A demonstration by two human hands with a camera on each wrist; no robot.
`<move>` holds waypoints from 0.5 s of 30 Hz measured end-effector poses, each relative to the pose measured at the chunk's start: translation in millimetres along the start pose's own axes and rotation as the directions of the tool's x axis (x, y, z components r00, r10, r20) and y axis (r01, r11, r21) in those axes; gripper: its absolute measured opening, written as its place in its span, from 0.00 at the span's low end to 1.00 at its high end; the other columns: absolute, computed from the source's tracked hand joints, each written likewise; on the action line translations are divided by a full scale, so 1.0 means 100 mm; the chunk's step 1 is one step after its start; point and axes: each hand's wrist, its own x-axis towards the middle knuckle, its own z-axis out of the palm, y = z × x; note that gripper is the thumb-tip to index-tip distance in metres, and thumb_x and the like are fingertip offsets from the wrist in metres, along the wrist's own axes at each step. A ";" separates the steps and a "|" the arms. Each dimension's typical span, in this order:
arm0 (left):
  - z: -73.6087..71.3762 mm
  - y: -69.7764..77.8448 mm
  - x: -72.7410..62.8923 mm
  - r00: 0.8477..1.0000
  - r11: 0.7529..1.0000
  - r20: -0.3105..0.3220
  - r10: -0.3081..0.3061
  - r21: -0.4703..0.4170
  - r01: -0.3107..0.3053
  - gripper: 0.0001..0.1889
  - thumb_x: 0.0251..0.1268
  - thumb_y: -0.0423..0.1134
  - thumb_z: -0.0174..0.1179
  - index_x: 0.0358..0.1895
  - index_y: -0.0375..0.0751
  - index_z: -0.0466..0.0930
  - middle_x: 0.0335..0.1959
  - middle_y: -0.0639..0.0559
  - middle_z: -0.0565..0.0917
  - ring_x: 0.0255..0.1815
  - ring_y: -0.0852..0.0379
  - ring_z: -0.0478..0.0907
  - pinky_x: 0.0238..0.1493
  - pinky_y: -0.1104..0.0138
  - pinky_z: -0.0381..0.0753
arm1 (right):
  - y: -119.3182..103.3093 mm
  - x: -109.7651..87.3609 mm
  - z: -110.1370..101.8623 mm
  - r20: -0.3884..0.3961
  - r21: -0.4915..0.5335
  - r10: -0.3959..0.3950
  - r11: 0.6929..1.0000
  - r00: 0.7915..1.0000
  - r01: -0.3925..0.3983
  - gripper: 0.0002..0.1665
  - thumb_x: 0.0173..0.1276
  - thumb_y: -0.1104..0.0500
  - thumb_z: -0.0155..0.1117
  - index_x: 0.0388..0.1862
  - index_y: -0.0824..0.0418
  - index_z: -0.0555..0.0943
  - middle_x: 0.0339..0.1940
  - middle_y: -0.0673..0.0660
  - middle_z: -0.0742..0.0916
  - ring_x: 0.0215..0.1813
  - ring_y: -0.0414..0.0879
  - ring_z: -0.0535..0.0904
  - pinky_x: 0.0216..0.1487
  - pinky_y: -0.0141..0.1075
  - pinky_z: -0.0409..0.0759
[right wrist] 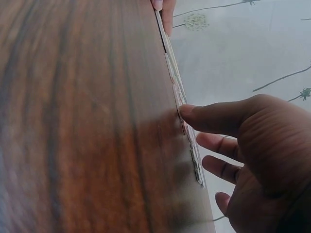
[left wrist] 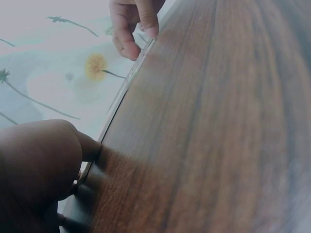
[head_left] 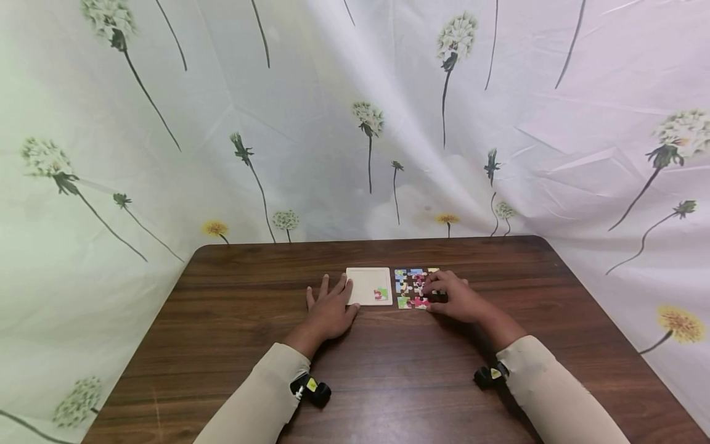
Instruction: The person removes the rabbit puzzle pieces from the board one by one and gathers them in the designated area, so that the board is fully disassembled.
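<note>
A square white puzzle tray (head_left: 363, 285) lies flat near the back middle of the table, with a green-and-pink puzzle piece (head_left: 381, 294) in its near right corner. My left hand (head_left: 330, 313) rests at the tray's left side, fingers spread, index finger and thumb at its edge. Right of the tray, several colourful puzzle pieces (head_left: 403, 302) lie in loose rows. Over the right part of these rows is my right hand (head_left: 457, 299), its thumb and fingertips apart and down at the pieces. Whether it pinches one cannot be told. Some pieces are hidden beneath it.
The dark wooden table (head_left: 249, 296) carries the tray and pieces. Behind it and at both sides hangs a pale cloth (head_left: 310, 123) printed with dandelions. Black cameras (head_left: 317, 393) are strapped to both wrists.
</note>
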 end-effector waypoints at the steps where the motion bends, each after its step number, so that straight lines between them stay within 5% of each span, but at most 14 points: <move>1: 0.00 0.00 0.00 1.000 1.000 0.000 0.000 -0.001 0.000 0.35 0.89 0.54 0.51 0.89 0.45 0.58 0.92 0.46 0.55 0.94 0.32 0.39 0.84 0.23 0.35 | 0.00 0.00 0.00 0.004 0.005 0.004 1.000 1.000 -0.004 0.12 0.72 0.60 0.78 0.53 0.57 0.92 0.63 0.59 0.85 0.69 0.62 0.76 0.64 0.65 0.63; 6: 0.00 0.01 0.01 1.000 1.000 0.006 -0.001 0.002 0.001 0.36 0.89 0.55 0.50 0.90 0.46 0.57 0.92 0.47 0.54 0.94 0.32 0.38 0.84 0.23 0.34 | 0.01 0.03 -0.02 0.014 0.039 0.017 0.999 1.000 -0.017 0.14 0.75 0.60 0.75 0.57 0.58 0.91 0.65 0.60 0.84 0.72 0.63 0.76 0.73 0.75 0.59; 15: 0.00 0.00 -0.01 1.000 1.000 -0.003 0.001 -0.003 -0.001 0.35 0.89 0.54 0.50 0.89 0.45 0.57 0.92 0.46 0.54 0.94 0.31 0.38 0.84 0.23 0.34 | -0.02 0.19 0.01 0.018 0.046 -0.027 0.999 0.999 0.026 0.14 0.77 0.57 0.74 0.59 0.55 0.91 0.65 0.59 0.85 0.72 0.62 0.76 0.73 0.76 0.59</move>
